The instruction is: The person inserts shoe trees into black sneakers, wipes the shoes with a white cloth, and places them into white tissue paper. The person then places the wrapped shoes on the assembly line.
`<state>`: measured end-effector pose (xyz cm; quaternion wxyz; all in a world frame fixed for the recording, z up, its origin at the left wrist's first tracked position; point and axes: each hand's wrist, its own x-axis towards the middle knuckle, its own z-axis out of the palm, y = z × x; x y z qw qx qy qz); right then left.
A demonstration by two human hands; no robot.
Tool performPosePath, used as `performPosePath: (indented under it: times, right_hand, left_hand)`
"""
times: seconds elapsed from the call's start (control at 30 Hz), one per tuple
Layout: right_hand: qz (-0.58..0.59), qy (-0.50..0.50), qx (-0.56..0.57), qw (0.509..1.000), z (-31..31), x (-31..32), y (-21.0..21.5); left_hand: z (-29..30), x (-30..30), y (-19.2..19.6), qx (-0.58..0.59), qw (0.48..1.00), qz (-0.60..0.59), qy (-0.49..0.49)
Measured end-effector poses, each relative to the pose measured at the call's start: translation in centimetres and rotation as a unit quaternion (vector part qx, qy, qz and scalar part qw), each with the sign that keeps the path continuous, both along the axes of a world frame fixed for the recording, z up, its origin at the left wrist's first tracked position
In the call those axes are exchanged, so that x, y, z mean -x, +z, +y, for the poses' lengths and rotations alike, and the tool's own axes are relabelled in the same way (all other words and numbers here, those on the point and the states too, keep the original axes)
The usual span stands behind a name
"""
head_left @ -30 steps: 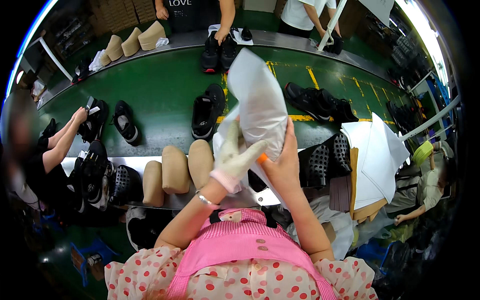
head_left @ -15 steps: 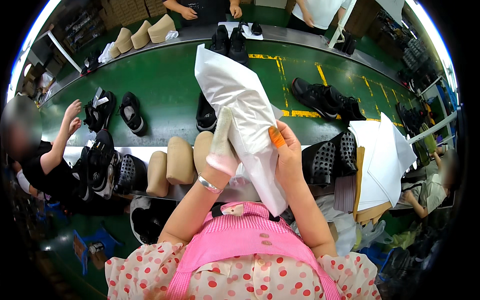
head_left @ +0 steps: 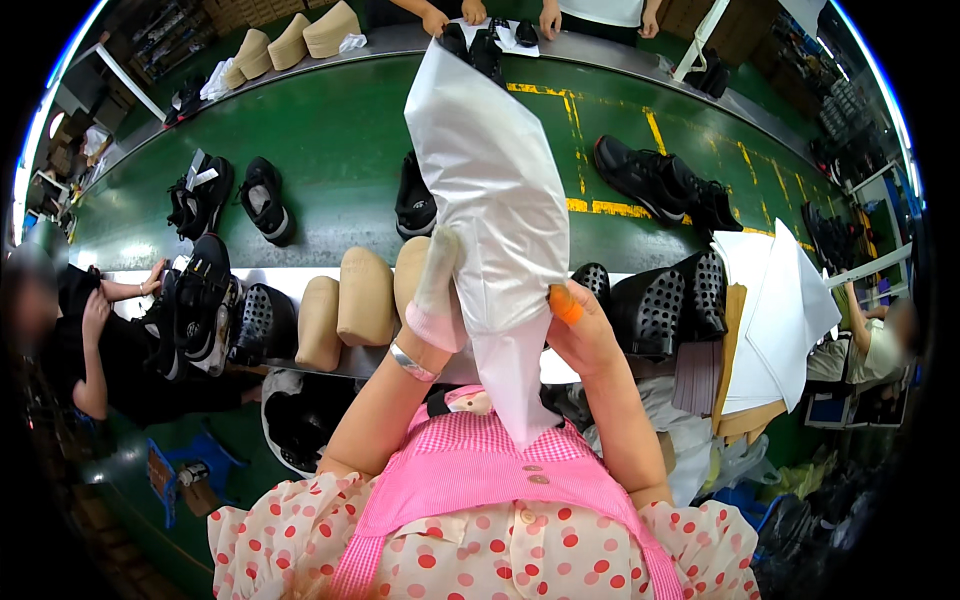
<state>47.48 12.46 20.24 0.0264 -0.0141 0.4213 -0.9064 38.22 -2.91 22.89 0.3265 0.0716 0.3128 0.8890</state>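
Observation:
I hold a large sheet of white tissue paper (head_left: pixel 490 190) up in front of me, folded into a long pointed shape whose tip hangs down to my pink apron. My left hand (head_left: pixel 436 300), in a thin white glove with a metal bracelet at the wrist, grips the sheet's left edge. My right hand (head_left: pixel 580 335), bare with an orange cap on the thumb, pinches its right edge. A black shoe (head_left: pixel 415 200) lies on the green belt (head_left: pixel 330 150) behind the paper, partly hidden by it.
Beige shoe lasts (head_left: pixel 345 300) and black perforated moulds (head_left: pixel 660 300) line the near shelf. Black shoes (head_left: pixel 665 180) lie on the belt; a pile of white paper sheets (head_left: pixel 780 320) sits at right. A seated person (head_left: pixel 90 340) works at left; other people's hands (head_left: pixel 450 15) reach in across the belt.
The paper has been raised and stretched taller, its top now reaching toward the far side of the belt. My hands have shifted slightly lower on the sheet.

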Motion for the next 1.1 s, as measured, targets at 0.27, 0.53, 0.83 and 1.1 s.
performPosePath:
  times: [0.27,0.53,0.83,1.1]
  right_hand:
    - [0.011,0.082,0.126,0.989,0.0,0.1,-0.6]
    - [-0.103,-0.006,-0.135,0.985,-1.7,-0.6,4.0]
    - [0.204,-0.441,-0.621,0.615,-2.1,3.2,3.0]
    - [0.271,-0.465,-0.676,0.504,-3.1,2.9,3.0]
  left_hand:
    - [-1.1,1.7,-3.8,-0.195,0.972,0.035,-0.125]
    - [-0.1,3.0,-1.5,0.035,0.985,0.17,0.007]
    - [2.9,1.9,1.2,-0.077,0.979,-0.147,0.119]
    - [2.5,2.5,1.6,-0.157,0.949,-0.27,0.042]
